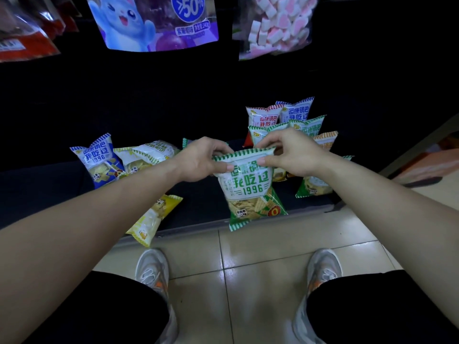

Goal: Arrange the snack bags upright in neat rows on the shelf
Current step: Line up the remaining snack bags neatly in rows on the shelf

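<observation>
- I count two hands: left hand (pixel 198 161), right hand (pixel 290 155).
- Green snack bags: five visible, one held (pixel 250 187).
- Blue snack bags: two (pixel 99 160).
- Yellow snack bags: two (pixel 154 217).
- Red snack bag: one (pixel 263 117).
- Orange snack bag: one (pixel 326 140).
- Shoes: two (pixel 151 269).

The green bag (pixel 249 187) reads "我吃过 1996", and the blue bag (pixel 99 161) at left carries the same words and year. Overhead, a purple pouch (pixel 154 21) shows ">50%" in a blue circle.

Single head view, wide-angle, close: looks forward and down onto low dark shelf (pixel 203 212), tiled floor (pixel 260 249).
</observation>
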`<state>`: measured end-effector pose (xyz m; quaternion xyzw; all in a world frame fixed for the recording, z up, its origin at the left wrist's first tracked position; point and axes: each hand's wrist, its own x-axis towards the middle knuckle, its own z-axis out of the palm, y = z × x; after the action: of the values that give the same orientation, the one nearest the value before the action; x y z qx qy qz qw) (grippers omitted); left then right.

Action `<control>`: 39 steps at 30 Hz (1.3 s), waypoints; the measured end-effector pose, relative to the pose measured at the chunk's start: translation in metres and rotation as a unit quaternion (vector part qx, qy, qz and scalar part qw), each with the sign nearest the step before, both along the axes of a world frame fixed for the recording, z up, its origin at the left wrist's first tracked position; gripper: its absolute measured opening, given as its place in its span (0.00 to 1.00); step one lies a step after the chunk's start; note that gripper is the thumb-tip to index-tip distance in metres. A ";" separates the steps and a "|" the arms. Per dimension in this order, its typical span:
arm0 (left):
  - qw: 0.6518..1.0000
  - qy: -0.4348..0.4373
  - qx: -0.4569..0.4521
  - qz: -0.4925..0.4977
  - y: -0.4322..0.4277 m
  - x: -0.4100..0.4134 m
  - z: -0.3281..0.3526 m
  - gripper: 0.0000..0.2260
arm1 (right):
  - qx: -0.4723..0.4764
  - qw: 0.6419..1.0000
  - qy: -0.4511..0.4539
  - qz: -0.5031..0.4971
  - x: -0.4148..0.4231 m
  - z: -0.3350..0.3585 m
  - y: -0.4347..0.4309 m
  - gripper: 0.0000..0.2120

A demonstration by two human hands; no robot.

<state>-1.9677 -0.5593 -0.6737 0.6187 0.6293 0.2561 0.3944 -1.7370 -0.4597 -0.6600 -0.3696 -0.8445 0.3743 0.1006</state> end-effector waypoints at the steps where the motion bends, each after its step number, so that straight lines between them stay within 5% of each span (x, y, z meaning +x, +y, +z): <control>1: 1.000 -0.017 -0.007 0.004 0.000 0.001 0.000 0.09 | 0.005 1.000 0.005 -0.008 0.000 0.000 0.001 0.15; 9: 0.994 -0.093 -0.021 0.052 -0.005 -0.007 0.006 0.20 | -0.045 0.998 0.045 -0.028 0.009 0.005 0.007 0.10; 17: 0.999 0.042 0.011 0.012 0.005 0.017 0.003 0.24 | -0.050 0.998 0.041 -0.028 0.008 0.005 0.006 0.11; 24: 0.985 0.170 0.022 0.031 0.025 0.041 -0.021 0.30 | -0.017 0.997 -0.042 -0.066 0.060 -0.004 0.021 0.23; 31: 0.975 0.212 0.013 0.059 0.068 0.067 -0.056 0.30 | 0.046 0.978 -0.174 -0.107 0.138 -0.020 0.067 0.23; 39: 0.962 0.260 -0.025 0.073 0.101 0.118 -0.119 0.25 | 0.037 0.971 -0.215 -0.101 0.181 -0.061 0.081 0.20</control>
<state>-1.8499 -0.4579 -0.7922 0.6059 0.7603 0.0983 0.2127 -1.5565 -0.3788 -0.7215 -0.5212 -0.8177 0.2423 -0.0323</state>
